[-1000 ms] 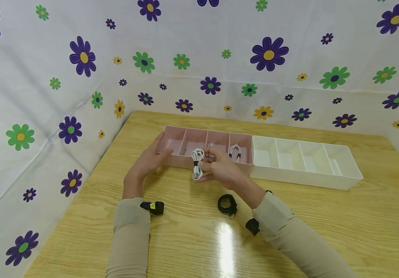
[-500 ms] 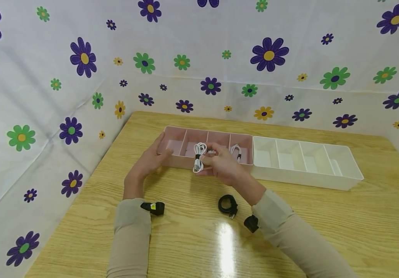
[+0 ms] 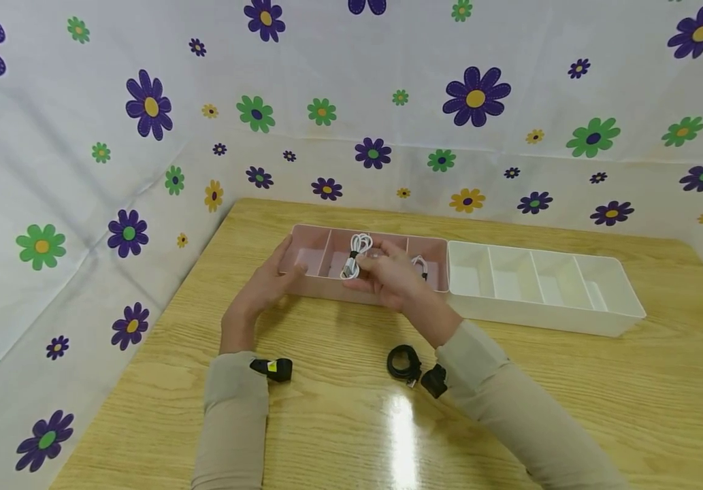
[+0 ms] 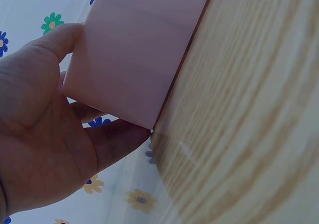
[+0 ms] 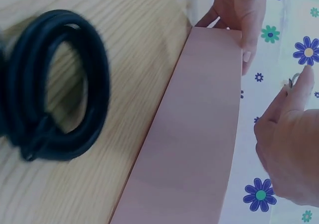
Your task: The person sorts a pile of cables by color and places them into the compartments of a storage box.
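Observation:
My right hand point(image 3: 403, 275) pinches a coiled white charging cable point(image 3: 357, 255), bound with a black tie, over the second compartment from the left of the pink divided box point(image 3: 339, 289). My left hand point(image 3: 265, 282) grips the box's left end; in the left wrist view the thumb lies at the upper rim and fingers reach round the end wall. Another white cable point(image 3: 421, 262) lies in the box's rightmost compartment. The third compartment is mostly hidden behind my right hand. In the right wrist view only a small bit of the held cable shows past my fingertips.
A white divided box point(image 3: 541, 314) stands end to end with the pink one, on its right. A coiled black cable point(image 3: 413, 371) lies on the wooden table point(image 3: 327, 422) near my right wrist. Flower-print cloth point(image 3: 351, 82) hangs behind and at the left.
My right hand has moved away from me, carrying the white cable from in front of the pink box to above its second compartment. My left hand stays at the box's end.

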`<move>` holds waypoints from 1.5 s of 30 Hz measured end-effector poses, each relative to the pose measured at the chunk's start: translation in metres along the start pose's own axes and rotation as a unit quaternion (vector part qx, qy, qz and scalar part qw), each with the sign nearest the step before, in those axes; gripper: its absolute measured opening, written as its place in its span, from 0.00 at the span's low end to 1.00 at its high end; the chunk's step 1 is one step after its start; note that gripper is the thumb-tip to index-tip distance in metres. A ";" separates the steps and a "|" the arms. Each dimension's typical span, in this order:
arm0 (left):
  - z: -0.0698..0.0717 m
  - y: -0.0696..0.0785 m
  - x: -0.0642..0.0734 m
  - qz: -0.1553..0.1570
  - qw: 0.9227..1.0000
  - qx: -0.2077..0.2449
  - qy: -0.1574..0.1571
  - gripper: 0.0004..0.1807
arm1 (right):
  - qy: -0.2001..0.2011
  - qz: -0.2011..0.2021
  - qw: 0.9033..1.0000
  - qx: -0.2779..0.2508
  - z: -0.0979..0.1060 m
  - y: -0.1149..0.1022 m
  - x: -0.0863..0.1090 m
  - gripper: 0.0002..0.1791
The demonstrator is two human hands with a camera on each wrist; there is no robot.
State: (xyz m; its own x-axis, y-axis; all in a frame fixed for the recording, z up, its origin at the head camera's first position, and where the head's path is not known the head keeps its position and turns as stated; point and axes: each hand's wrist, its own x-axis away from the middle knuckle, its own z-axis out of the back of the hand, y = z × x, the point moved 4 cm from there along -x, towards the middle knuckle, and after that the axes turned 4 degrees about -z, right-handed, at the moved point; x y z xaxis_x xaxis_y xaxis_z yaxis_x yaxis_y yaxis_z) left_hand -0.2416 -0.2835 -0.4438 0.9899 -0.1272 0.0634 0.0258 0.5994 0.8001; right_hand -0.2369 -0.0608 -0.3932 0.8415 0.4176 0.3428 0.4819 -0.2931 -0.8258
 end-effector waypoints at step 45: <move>-0.001 -0.004 0.001 -0.015 0.999 0.022 0.022 0.40 | 0.036 -0.038 0.966 -0.253 -0.021 0.014 -0.059 0.13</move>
State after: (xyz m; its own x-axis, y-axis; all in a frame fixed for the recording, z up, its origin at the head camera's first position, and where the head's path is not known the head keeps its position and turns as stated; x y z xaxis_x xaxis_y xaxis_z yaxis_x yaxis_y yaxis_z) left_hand -0.2409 -0.2852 -0.4472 0.9939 -0.1094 0.0135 0.0504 0.5603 0.8267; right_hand -0.2744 -0.1075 -0.4155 0.8046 0.3998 0.4391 0.5862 -0.6535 -0.4790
